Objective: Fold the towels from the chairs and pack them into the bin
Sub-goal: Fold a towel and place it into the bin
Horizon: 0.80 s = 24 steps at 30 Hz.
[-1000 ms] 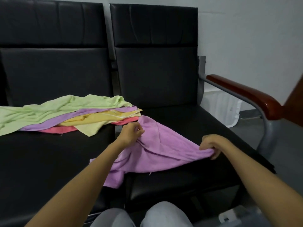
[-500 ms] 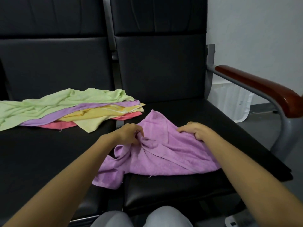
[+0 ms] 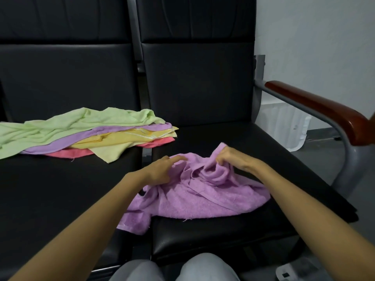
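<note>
Crumpled purple towel (image 3: 203, 197) lies on the right chair's seat (image 3: 223, 130), its long axis running left to right, with the left corner drooping into the gap between the two seats. Right hand (image 3: 233, 161) has its fingers (image 3: 221, 161) curled, pinching a bunched fold at the towel's far edge. Left hand (image 3: 158, 171) rests on the towel's left part, its fingers nearly straight and holding nothing. Stacked towels (image 3: 81, 134), green on top, lie on the left seat (image 3: 50, 199).
</note>
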Available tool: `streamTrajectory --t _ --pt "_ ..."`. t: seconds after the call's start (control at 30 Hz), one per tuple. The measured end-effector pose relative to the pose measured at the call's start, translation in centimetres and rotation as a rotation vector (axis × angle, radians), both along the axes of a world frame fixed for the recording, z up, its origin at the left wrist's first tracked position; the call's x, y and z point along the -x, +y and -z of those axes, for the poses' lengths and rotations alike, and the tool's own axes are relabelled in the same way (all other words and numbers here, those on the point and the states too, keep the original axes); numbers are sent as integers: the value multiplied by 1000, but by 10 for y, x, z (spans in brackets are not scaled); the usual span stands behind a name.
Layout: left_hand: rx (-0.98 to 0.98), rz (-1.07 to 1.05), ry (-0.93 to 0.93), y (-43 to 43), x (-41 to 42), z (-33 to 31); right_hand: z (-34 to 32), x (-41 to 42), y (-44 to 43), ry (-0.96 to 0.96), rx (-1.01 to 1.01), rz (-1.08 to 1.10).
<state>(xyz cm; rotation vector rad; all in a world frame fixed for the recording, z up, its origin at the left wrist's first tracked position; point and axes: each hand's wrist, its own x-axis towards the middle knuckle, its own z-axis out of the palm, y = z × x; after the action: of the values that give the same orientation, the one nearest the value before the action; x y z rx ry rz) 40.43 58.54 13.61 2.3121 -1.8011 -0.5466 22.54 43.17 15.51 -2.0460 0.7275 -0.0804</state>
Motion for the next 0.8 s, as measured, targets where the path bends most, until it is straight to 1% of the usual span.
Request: streamTrajectory --t 0.03,0.07,0.17,0.23,0.3,0.37,0.43,0.5,0.6,0.67,0.73,0.8 --pt "3 -2 -24 0 2 0 1 -2 -1 -38 3 31" --pt "8 4 -64 0 4 2 4 -4 -2 -27 19 66" --pt "35 23 -221 -4 7 9 20 -9 -9 91 38 300" --pt "97 -1 -268 -7 9 11 28 -6 -11 134 87 430" --pt "164 29 -199 -11 10 13 34 -5 -14 132 39 495" --pt "180 52 -106 -15 11 12 36 -4 -15 96 -107 543" --pt "149 -1 -61 -17 11 10 33 -7 -13 81 -233 561" --pt "92 -74 -71 -17 5 8 33 -14 -13 55 -265 581" --pt "92 -114 -123 -12 -5 4 43 -27 -14 2 -147 678" --pt "154 -115 -56 -7 -11 1 48 -33 -13 -20 -47 705" --pt "248 -123 62 0 -14 -4 48 -34 -12 -59 129 664" --pt "324 -120 122 3 -14 -9 41 -31 -8 -197 231 617"
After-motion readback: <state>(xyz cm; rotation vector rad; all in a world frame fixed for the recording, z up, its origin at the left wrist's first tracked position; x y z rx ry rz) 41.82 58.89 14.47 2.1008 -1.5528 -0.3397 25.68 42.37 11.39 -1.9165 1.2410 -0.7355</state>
